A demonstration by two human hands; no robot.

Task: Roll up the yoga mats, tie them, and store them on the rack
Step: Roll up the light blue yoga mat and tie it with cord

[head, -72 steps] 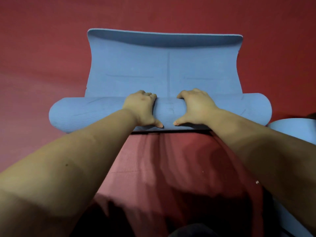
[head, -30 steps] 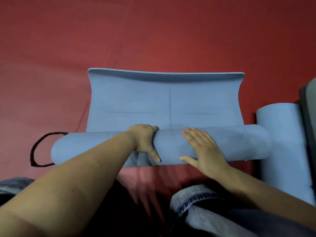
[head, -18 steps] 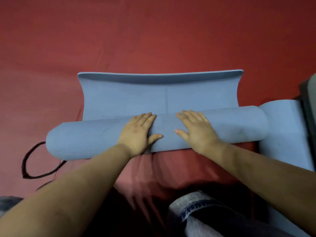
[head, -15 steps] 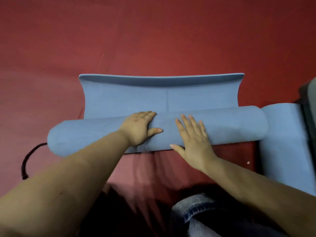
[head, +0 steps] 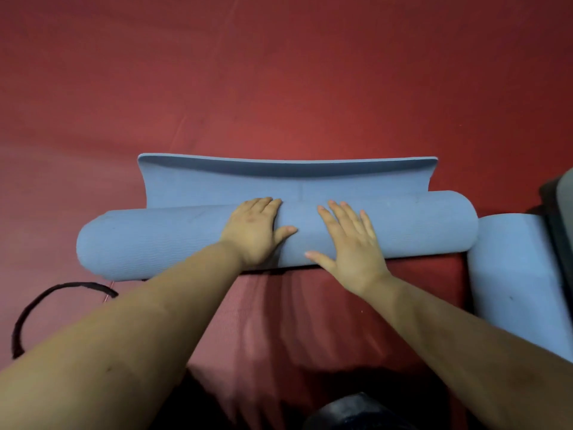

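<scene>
Dim, warm lighting; soft arm shadows on red floor (head: 279, 88) below blue mat roll (head: 155, 240); wide-angle bowing, slight softness toward edges.

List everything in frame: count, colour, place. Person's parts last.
yoga mat: 1, blue, centre of the floor, mostly rolled; a short flat strip with a curled far edge remains beyond the roll.
second rolled mat: 1, blue, right edge, lying end-on beside the first roll's right end.
dark grey object: 1, far right edge, partly cut off; cannot tell what it is.
strap: 1, black, looped on the floor at lower left, near the roll's left end.
floor: red, under everything.
left hand: 1, flat on top of the roll, fingers straight.
right hand: 1, flat on the roll, fingers spread.
forearms: 2, bare, reaching in from the bottom.
</scene>
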